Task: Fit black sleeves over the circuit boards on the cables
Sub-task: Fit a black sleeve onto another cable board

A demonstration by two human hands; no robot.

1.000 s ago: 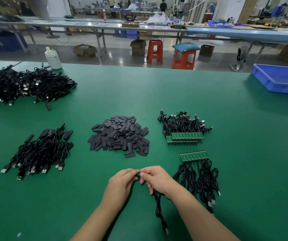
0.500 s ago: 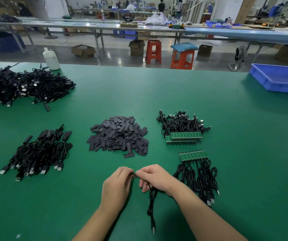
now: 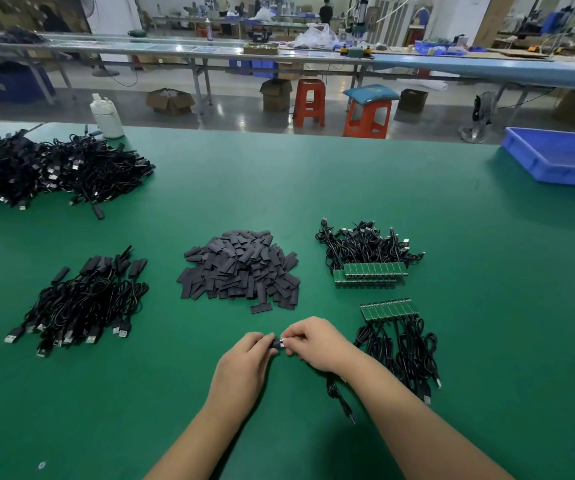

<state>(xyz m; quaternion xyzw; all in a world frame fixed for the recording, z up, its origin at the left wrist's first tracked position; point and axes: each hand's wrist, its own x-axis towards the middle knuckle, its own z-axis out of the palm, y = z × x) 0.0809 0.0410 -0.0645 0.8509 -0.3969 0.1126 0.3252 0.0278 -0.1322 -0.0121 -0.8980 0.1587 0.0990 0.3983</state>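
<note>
Pinching a black sleeve in the fingers of the left hand, the person brings it up against the small end of a cable held pinched in the right hand — a pale bit of the part shows between the 2 hands, so the sleeve looks only partly on, though the fingers hide how far. The cable's tail trails down under the right wrist onto the green counter. Judging by the piles, the job is well under way but far from over: a bundle of sleeved cables lies at the left, and a much larger heap of cables sits further back — whether those are finished is too small to tell. Still to do are a row of bare green circuit boards on their cables just beside the right hand, and a second, stacked batch of boards behind it. The pile of loose sleeves in the middle is plentiful, so supply should not run short.
</note>
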